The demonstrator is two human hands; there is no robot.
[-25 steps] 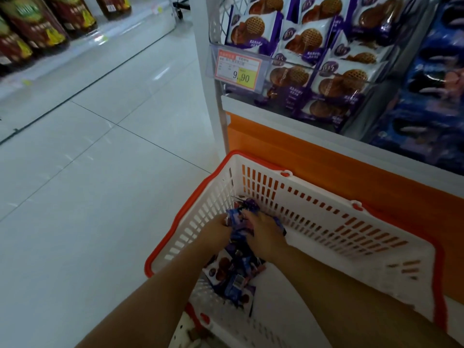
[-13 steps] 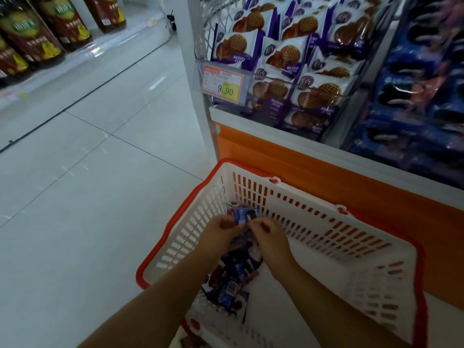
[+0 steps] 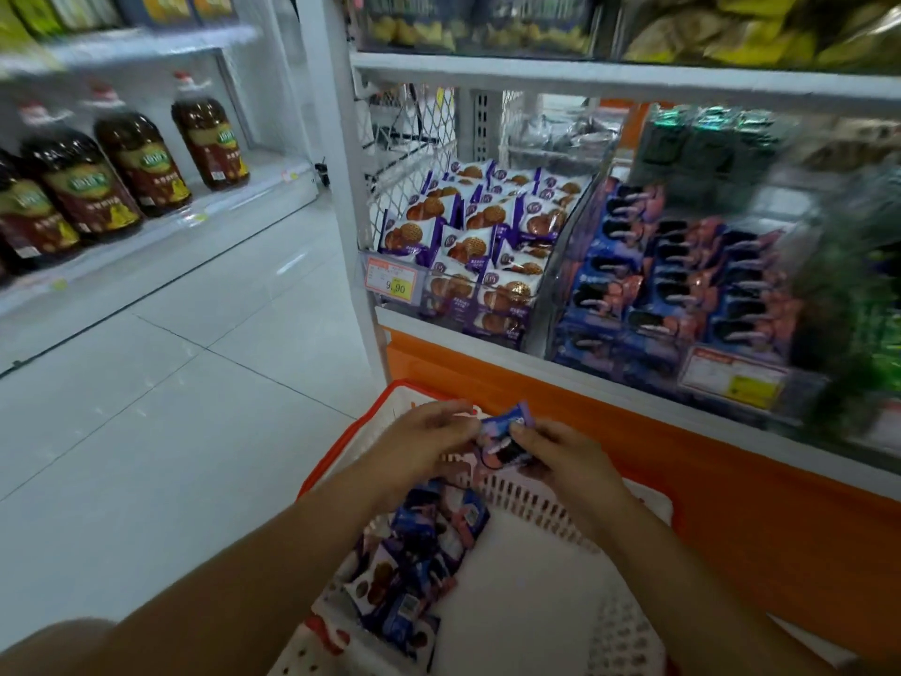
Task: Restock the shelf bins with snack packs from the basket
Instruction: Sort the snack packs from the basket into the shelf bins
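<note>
A small blue and pink snack pack (image 3: 504, 439) is held above the basket between both hands. My left hand (image 3: 423, 446) pinches its left side and my right hand (image 3: 560, 456) grips its right side. Below them a white basket with a red rim (image 3: 331, 461) stands on the floor, with several more blue snack packs (image 3: 414, 563) heaped at its left end. On the shelf ahead, a clear bin (image 3: 682, 280) holds matching blue and pink packs, and a bin (image 3: 478, 246) to its left holds purple and white waffle packs.
An orange shelf base (image 3: 731, 490) runs behind the basket. A price tag (image 3: 395, 280) hangs on the waffle bin. Large brown bottles (image 3: 136, 163) line a low shelf across the tiled aisle (image 3: 170, 407). Green packs (image 3: 707, 143) sit further right.
Both hands have lifted a snack pack up out of the basket heap. My view has tilted upward, showing more of the shelf bins.
</note>
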